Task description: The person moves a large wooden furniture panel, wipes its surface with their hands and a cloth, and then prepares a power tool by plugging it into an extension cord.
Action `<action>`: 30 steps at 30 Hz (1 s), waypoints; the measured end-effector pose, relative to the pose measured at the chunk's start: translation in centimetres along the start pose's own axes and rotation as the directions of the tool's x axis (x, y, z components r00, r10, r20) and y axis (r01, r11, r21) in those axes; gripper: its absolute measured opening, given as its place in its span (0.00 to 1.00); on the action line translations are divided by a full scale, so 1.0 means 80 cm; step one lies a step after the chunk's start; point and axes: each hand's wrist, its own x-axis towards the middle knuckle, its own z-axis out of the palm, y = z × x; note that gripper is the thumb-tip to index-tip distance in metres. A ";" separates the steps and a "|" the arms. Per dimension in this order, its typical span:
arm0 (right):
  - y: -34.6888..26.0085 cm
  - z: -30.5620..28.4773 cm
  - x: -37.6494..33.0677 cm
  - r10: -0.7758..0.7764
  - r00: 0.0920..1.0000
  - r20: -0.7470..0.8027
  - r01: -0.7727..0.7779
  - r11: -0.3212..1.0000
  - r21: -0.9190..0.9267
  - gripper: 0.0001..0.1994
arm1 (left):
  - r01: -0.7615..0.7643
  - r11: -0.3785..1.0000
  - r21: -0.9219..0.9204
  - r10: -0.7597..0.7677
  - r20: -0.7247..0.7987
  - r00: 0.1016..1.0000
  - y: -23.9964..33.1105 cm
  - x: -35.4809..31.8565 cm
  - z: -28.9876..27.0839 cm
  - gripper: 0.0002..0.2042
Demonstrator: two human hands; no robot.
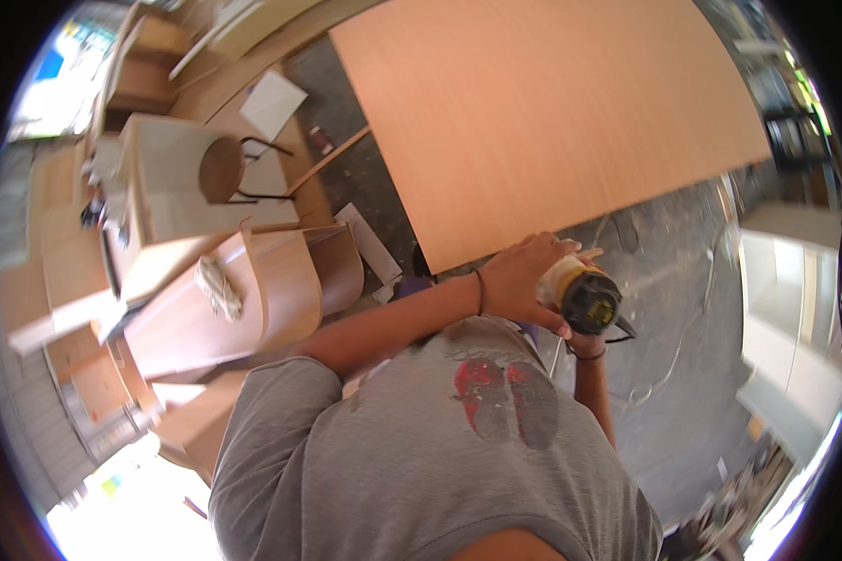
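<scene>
In front of my chest is a power tool (591,297) with a yellow body and a round black end, tilted toward me. My left hand (522,280) wraps it from the left, thumb low and fingers across its far side. Only a little of my right hand (585,344) shows beneath the tool. It supports the tool there, and its fingers are mostly hidden. A dark cord loop (624,329) sticks out beside the tool. Just beyond my left hand lies the near edge of a large, smooth, light-brown wood panel (543,122).
To the left stand a curved wooden cabinet piece (285,285) with a pale cloth bundle (218,288) on it, and a round-seated stool (223,170). A white cabinet (791,309) is at the right. Thin cable (669,374) trails over the dark floor (692,318).
</scene>
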 end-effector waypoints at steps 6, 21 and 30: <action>0.026 0.094 -0.143 0.038 0.999 -0.014 -0.035 0.975 0.220 0.31 | -0.395 0.901 -0.181 0.427 0.205 0.881 -0.021 -0.051 0.001 0.46; 0.073 0.221 -0.139 0.323 0.822 -0.470 -0.103 0.895 0.435 0.18 | -0.300 0.911 -0.283 0.386 0.327 0.863 -0.087 -0.086 0.045 0.34; 0.131 0.212 -0.170 0.167 0.866 -0.472 0.011 0.937 0.350 0.25 | 0.177 0.858 -0.483 0.204 0.635 0.745 -0.136 -0.065 0.092 0.27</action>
